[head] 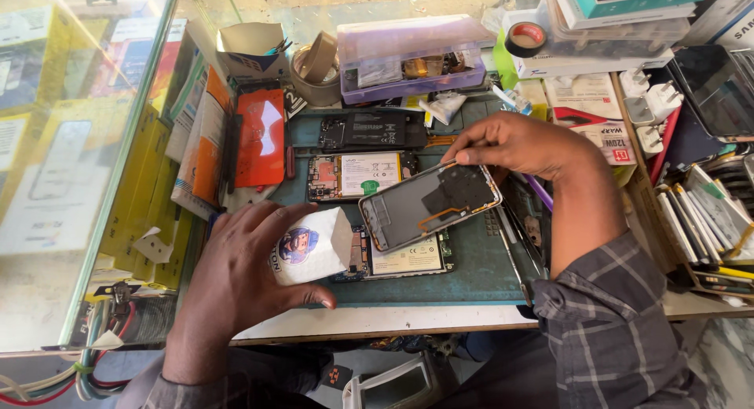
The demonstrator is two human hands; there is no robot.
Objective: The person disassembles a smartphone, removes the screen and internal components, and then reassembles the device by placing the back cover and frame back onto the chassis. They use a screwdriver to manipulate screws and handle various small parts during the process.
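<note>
— Where's the phone frame [430,206]?
— On the surface [479,268], under the right hand [522,146] — fingers pinched at its top edge.
— And the left [243,272]?
— Clasping a white box [312,246] just beside it

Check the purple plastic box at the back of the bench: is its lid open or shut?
Shut. The purple box has its lid lying flat on the base, with small parts showing through the clear plastic.
</note>
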